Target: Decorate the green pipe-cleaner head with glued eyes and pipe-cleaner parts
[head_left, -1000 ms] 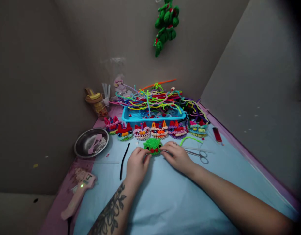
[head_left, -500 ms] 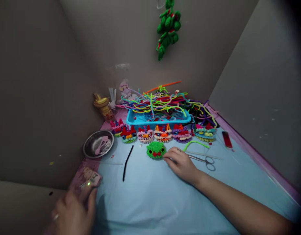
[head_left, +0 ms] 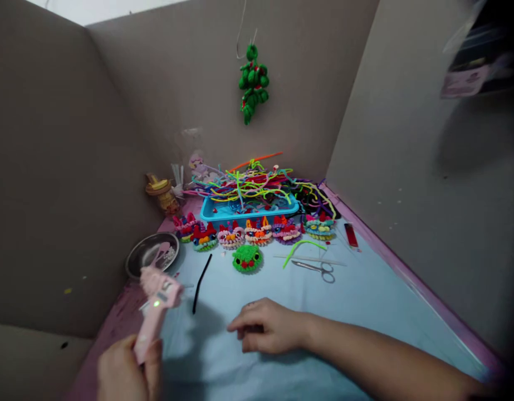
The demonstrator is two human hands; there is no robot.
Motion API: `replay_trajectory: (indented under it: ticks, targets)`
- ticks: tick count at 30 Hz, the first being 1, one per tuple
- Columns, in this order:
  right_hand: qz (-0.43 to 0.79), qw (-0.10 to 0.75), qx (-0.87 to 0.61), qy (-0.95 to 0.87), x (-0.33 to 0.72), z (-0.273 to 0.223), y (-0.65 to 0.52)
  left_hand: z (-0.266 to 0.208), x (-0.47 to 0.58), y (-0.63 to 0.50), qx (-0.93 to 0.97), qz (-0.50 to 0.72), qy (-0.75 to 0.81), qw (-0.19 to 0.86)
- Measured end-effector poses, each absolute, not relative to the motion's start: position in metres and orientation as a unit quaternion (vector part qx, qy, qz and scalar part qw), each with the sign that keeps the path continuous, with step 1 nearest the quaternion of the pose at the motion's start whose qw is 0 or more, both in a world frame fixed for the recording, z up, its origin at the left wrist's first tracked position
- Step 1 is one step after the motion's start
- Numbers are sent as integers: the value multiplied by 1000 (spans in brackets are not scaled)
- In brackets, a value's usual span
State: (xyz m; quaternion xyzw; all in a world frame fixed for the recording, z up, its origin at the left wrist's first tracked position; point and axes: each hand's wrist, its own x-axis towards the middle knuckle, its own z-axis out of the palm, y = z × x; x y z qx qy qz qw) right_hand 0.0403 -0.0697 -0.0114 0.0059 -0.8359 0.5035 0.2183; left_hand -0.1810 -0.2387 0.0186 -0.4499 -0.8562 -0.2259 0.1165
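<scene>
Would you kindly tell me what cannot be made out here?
In the head view:
Pink glue gun: lower grip hidden by the left hand.
Left forearm: cut off by the bottom edge.
Blue tray: floor partly hidden by fuzzy stems.
Pink label, upper right: too blurred to read.

Pink glue gun (head_left: 155, 314), green figure (head_left: 245, 255) accented red and black, light-blue cover (head_left: 344, 317), turquoise tray (head_left: 249, 215)
</scene>
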Motion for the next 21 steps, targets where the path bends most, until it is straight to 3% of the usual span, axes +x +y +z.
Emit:
replay_trajectory:
  ticks: [4, 11, 16, 21]
  targets:
    - [711, 203, 11, -674, 37, -4, -87, 18, -102, -196, -524, -282, -789, 155]
    - [759, 346, -229, -502, 44, 9, -71, 9, -86, -156, -619, -308, -719, 70]
    - [762, 357, -265, -471, 53, 17, -46, 11, -159, -132, -542, -95, -828, 108]
    - [658, 348, -305, -595, 76, 14, -19, 3, -183, -116, -543, 7, -836, 75]
